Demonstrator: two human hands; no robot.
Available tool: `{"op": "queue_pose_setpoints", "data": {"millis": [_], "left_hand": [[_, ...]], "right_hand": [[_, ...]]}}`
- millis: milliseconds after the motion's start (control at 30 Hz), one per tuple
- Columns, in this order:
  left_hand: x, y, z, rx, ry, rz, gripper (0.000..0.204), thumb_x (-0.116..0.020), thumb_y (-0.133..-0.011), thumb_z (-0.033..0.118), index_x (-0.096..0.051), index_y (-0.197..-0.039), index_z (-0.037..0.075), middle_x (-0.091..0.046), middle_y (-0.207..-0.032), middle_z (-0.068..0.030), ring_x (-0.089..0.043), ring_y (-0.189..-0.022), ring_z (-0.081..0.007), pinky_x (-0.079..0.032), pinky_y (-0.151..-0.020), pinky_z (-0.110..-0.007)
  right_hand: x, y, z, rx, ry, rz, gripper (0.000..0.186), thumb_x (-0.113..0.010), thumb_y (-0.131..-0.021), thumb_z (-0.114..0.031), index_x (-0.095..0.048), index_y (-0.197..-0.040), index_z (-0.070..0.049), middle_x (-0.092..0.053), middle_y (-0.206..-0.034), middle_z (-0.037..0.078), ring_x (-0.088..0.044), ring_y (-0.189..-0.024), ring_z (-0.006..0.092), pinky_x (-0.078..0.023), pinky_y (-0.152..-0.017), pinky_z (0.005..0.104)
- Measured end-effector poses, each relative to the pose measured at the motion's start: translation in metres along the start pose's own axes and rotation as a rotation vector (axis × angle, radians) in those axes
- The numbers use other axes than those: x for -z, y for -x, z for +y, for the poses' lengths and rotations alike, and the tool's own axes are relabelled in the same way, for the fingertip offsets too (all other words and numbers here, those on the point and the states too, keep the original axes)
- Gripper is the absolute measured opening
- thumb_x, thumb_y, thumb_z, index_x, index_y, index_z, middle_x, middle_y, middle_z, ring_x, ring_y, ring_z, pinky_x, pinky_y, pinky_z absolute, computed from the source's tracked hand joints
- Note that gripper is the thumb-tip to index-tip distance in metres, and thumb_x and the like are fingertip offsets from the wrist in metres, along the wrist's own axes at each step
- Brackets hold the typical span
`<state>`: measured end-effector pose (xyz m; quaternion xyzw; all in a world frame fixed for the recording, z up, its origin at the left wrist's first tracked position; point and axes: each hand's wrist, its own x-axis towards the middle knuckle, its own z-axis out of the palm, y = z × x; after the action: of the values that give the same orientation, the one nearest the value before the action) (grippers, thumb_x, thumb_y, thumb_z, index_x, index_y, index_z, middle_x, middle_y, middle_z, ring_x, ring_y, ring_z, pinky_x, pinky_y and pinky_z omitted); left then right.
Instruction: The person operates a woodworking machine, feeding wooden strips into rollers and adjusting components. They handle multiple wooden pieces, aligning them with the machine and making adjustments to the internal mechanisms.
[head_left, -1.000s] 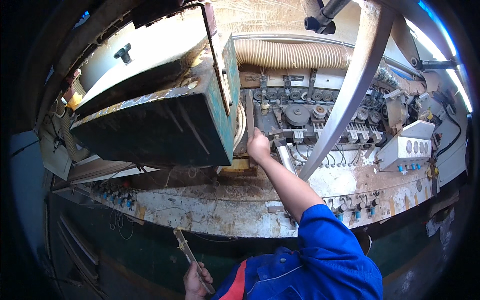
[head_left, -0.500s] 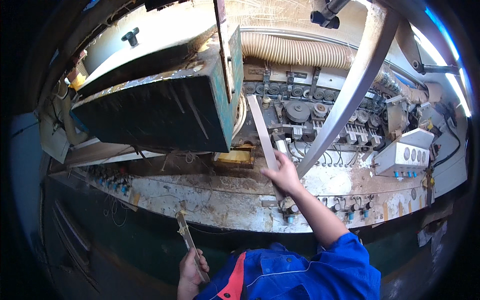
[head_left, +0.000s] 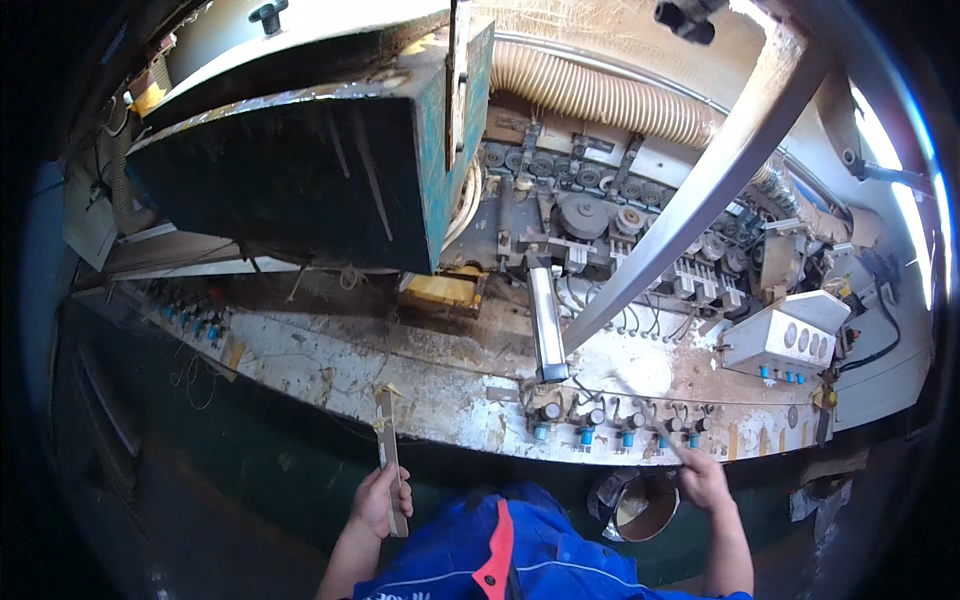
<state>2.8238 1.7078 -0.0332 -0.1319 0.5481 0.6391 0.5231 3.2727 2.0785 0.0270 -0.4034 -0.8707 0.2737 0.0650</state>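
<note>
My left hand is wrapped round a narrow flat strip, grey-brown, held nearly upright in front of the machine's edge. Crumbly yellowish residue clings to its top end. My right hand is at the lower right, just beyond the machine's front edge and beside a round bucket. Its fingers are curled; a faint pale blur lies above them, and what they hold cannot be made out. The bucket has something pale inside.
A dark green machine housing overhangs the left. A slanting metal post crosses the right side. Behind are rollers and a ribbed hose. A yellow tray, a row of blue-tipped valves and a control box sit on the bed.
My right hand has swung from over the machine bed down and right, towards the bucket; the pale strip it held no longer shows clearly. My left hand has risen slightly with its strip.
</note>
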Motion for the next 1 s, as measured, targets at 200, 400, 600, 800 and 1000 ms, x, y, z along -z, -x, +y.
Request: {"op": "queue_pose_setpoints", "data": {"millis": [200, 400, 600, 800, 1000], "left_hand": [[-0.016, -0.009, -0.014, -0.048, 0.045, 0.04, 0.031, -0.054, -0.103, 0.038, -0.058, -0.101, 0.007, -0.057, -0.065, -0.0047, -0.055, -0.048, -0.0159, -0.048, -0.045, -0.031], [-0.053, -0.005, -0.037, -0.159, 0.111, 0.103, 0.032, -0.054, -0.103, 0.038, -0.058, -0.101, 0.007, -0.057, -0.065, -0.0051, -0.055, -0.048, -0.0156, -0.048, -0.045, -0.032], [-0.093, 0.019, -0.097, -0.198, 0.356, 0.232, 0.032, -0.053, -0.104, 0.038, -0.057, -0.1, 0.007, -0.055, -0.064, -0.0048, -0.054, -0.048, -0.0156, -0.047, -0.045, -0.031], [-0.105, 0.033, -0.15, -0.177, 0.539, 0.377, 0.031, -0.052, -0.104, 0.037, -0.057, -0.099, 0.007, -0.055, -0.064, -0.0051, -0.053, -0.047, -0.0161, -0.047, -0.045, -0.031], [-0.116, 0.035, -0.149, -0.241, 0.578, 0.474, 0.031, -0.05, -0.105, 0.038, -0.056, -0.099, 0.008, -0.055, -0.064, -0.0036, -0.053, -0.047, -0.0147, -0.047, -0.044, -0.03]], "right_hand": [[0.106, -0.042, 0.024, -0.128, -0.016, 0.374, 0.007, -0.048, -0.095, -0.007, -0.054, -0.096, -0.003, -0.052, -0.062, 0.008, -0.055, -0.055, 0.02, -0.044, -0.052, 0.0347], [0.147, -0.254, -0.071, 0.262, 0.45, 0.177, 0.023, -0.056, -0.098, -0.021, -0.054, -0.119, -0.012, -0.067, -0.091, 0.028, -0.063, -0.088, 0.0497, -0.049, -0.075, 0.057], [0.133, -0.426, -0.186, 0.473, 0.826, 0.11, 0.025, -0.057, -0.094, -0.024, -0.07, -0.112, -0.013, -0.072, -0.087, 0.019, -0.069, -0.082, 0.0391, -0.054, -0.076, 0.0473], [0.106, -0.514, -0.248, 0.611, 1.134, 0.012, 0.037, -0.047, -0.095, -0.015, -0.068, -0.125, -0.022, -0.074, -0.097, 0.015, -0.072, -0.094, 0.0312, -0.057, -0.083, 0.0444], [0.09, -0.551, -0.298, 0.6, 1.308, -0.134, 0.028, -0.054, -0.088, -0.013, -0.075, -0.107, -0.013, -0.074, -0.102, 0.015, -0.072, -0.096, 0.0323, -0.057, -0.085, 0.0434]]}}
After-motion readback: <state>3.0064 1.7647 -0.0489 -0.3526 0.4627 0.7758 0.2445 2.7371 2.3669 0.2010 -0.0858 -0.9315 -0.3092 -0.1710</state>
